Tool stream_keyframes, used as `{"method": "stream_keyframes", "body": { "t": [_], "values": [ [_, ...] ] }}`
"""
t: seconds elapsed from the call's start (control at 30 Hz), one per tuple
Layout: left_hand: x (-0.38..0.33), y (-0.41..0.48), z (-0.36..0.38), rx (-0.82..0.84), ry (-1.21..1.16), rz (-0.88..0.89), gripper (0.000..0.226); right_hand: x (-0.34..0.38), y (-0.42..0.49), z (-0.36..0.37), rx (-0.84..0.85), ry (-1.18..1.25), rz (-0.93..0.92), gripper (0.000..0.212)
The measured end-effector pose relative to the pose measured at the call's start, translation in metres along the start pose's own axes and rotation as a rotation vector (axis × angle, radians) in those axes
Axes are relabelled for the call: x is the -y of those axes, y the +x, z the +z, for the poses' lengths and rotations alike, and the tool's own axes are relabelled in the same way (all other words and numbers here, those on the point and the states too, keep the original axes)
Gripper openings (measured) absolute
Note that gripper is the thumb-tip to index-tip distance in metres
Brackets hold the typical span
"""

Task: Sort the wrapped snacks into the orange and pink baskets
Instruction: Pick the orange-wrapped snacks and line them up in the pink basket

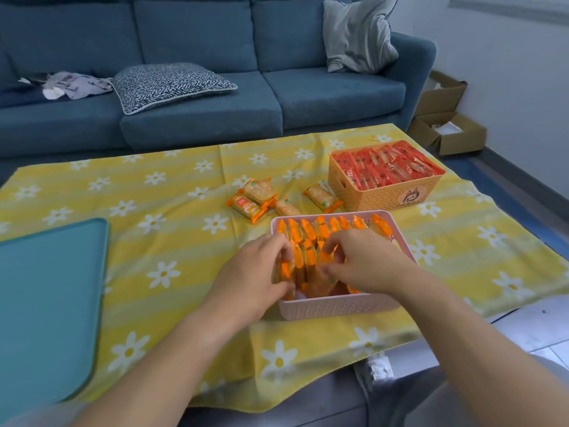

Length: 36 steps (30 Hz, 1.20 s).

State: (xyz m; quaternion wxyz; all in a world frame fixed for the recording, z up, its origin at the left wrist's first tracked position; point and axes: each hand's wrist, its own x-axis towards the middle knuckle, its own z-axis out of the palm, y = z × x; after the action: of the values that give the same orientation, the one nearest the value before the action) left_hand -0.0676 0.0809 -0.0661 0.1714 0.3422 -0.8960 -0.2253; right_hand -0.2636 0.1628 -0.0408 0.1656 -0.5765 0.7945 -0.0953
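Item: pink basket (338, 307), directly before me on the yellow cloth (172, 235), near edge towards me. Contents: orange packs (321, 231) stood on edge in rows running left to right, flat faces to the sides. My left hand (257, 272): at the basket's left end, fingers curled round a clump of those upright packs, holding them together. My right hand (368, 260): over the middle of the basket, fingers curled down into the near row; whether it pinches a pack or only steadies the row I cannot tell. Remaining stock, unsorted: loose cluster (255, 198) of a few orange packs lying flat on the cloth just beyond the basket's far left corner, long axes slanted; single loose pack (321, 196) lying flat beyond the far rim, between the two baskets, long axis running from far-left to near-right. Bearing, by my judgement: both lots lie ahead of my hands, past the far rim; the cluster is nearer my left hand, the single pack nearer my right, and each must be turned on edge to join a row. Orange basket (385, 197): further off to the right, filled with red packs (388, 167). Teal tray (49, 303): at my left, well apart.
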Motion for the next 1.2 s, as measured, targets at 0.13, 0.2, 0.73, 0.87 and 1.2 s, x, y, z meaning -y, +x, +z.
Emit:
{"method": "stream_keyframes", "body": {
  "t": [0.13, 0.2, 0.73, 0.87, 1.2],
  "values": [
    [-0.002, 0.000, 0.001, 0.079, 0.250, 0.017, 0.033, 0.007, 0.000, -0.003, -0.094, 0.278, 0.099, 0.020],
    [0.000, 0.001, 0.001, 0.103, 0.212, -0.026, 0.037, 0.016, 0.000, 0.005, -0.064, 0.331, 0.112, 0.018],
    [-0.005, 0.005, 0.015, 0.071, 0.179, 0.091, 0.022, -0.016, -0.010, -0.005, -0.026, -0.019, 0.273, 0.041],
    [-0.005, 0.007, 0.016, 0.081, 0.152, 0.059, 0.022, -0.012, -0.008, 0.009, -0.032, -0.187, 0.269, 0.031],
    [-0.005, 0.008, 0.015, 0.102, 0.151, 0.051, 0.026, -0.040, -0.023, -0.043, -0.100, 0.374, 0.315, 0.036]
  ]
}}
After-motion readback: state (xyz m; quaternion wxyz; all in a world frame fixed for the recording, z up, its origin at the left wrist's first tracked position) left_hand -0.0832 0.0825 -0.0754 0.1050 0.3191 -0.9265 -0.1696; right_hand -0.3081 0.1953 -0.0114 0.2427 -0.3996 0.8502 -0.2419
